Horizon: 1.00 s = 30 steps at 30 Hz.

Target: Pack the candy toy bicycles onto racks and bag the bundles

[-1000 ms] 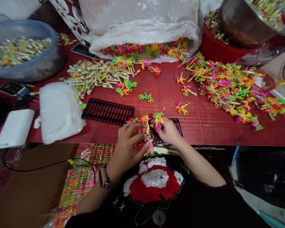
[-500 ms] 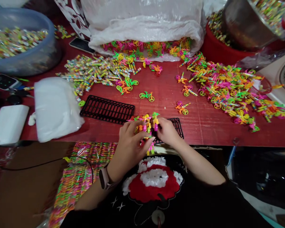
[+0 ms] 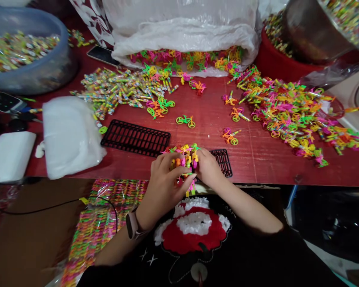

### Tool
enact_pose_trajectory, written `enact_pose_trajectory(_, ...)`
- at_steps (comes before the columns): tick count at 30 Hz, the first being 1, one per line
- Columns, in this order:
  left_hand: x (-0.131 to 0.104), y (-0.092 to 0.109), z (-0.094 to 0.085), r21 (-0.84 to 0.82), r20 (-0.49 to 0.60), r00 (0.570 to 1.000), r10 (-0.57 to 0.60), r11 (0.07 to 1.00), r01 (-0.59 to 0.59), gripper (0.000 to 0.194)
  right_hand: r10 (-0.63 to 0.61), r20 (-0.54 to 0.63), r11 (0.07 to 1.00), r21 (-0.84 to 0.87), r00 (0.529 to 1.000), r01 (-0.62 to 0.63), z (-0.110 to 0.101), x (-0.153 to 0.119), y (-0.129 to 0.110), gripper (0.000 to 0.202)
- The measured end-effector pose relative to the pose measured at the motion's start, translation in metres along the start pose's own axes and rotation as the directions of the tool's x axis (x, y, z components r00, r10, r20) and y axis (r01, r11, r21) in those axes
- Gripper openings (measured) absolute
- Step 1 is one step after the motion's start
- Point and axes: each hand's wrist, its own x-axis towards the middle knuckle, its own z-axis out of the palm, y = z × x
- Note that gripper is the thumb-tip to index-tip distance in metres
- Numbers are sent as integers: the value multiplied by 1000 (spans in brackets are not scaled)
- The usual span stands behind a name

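Note:
At the table's front edge, a tight row of small plastic toy bicycles (image 3: 185, 161) in pink, yellow, orange and green stands in a black slotted rack (image 3: 223, 161). My left hand (image 3: 167, 173) curves around the row from the left, its fingers on top and thumb in front. My right hand (image 3: 208, 165) is closed against the row's right end, on a toy bicycle (image 3: 195, 153); its fingertips are mostly hidden. A second black rack (image 3: 136, 137) lies to the left, and a loose green toy bicycle (image 3: 185, 120) lies beyond my hands.
Candy tubes (image 3: 116, 89) are heaped at the back left, near a blue tub (image 3: 32, 75). Toy bicycles with tubes (image 3: 290, 111) pile up on the right. A white sack (image 3: 182, 32) spills bicycles at the back. A plastic bag stack (image 3: 70, 137) and a white power bank (image 3: 12, 155) lie left.
My right hand has brought a toy bicycle slightly down and left against the row's end. The left hand stays around the row, almost unmoved.

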Motion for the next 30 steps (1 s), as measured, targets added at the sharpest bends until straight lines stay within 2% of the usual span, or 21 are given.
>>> enact_pose_trajectory(5, -1, 0, 2, 20, -3, 1000, 0, 1000, 1, 8, 22, 13, 998, -58, 1000, -21, 6, -2, -7, 21)
enact_pose_trajectory(7, -1, 0, 2, 31, -10, 1000, 2, 1000, -2, 9, 11, 3, 1000, -28, 1000, -11, 6, -1, -6, 23)
enact_pose_trajectory(9, -2, 1, 2, 36, -19, 1000, 2, 999, -1, 8, -32, 35, 998, 60, 999, 30, -4, 3, 1, 24)
enact_pose_trajectory(12, -3, 2, 0, 47, -18, 1000, 0, 999, 1, 7, -103, 37, 980, 175, 994, 95, -40, 11, 33, 29)
enact_pose_trajectory(13, -3, 2, -1, 53, -13, 1000, 5, 999, -4, 8, -81, -43, 985, 150, 996, 86, -55, 13, 48, 31)
enact_pose_trajectory(14, -4, 2, -1, 60, -10, 1000, 13, 998, -13, 7, -17, -191, 997, 74, 981, 31, -71, 14, 65, 36)
enact_pose_trajectory(16, -4, 3, -3, 73, -13, 999, 34, 997, -33, 7, 55, -325, 999, 17, 944, -52, -96, 12, 99, 42)
enact_pose_trajectory(18, -3, 5, -4, 78, -27, 998, 49, 996, -47, 7, 60, -362, 998, -8, 930, -68, -108, 5, 127, 39)
enact_pose_trajectory(21, -1, 6, -3, 84, -67, 996, 54, 995, -48, 8, 11, -364, 999, -31, 931, -24, -104, -11, 148, 30)
enact_pose_trajectory(23, 2, 6, -1, 99, -108, 993, 50, 994, -40, 9, 19, -356, 1000, -15, 934, -26, -97, -23, 148, 22)
enact_pose_trajectory(25, 3, 4, 2, 108, -152, 988, 38, 994, -22, 11, 70, -379, 998, 34, 923, -62, -89, -35, 139, 14)
enact_pose_trajectory(27, 5, 3, 5, 109, -176, 984, 18, 994, 2, 12, 179, -428, 975, 196, 886, -102, -80, -44, 121, 5)
enact_pose_trajectory(29, 6, 2, 8, 107, -164, 986, -1, 994, 19, 12, 285, -436, 911, 400, 854, -100, -66, -50, 93, 10)
enact_pose_trajectory(30, 6, 2, 8, 106, -150, 989, -7, 994, 23, 10, 292, -401, 883, 461, 868, -84, -56, -52, 78, 17)
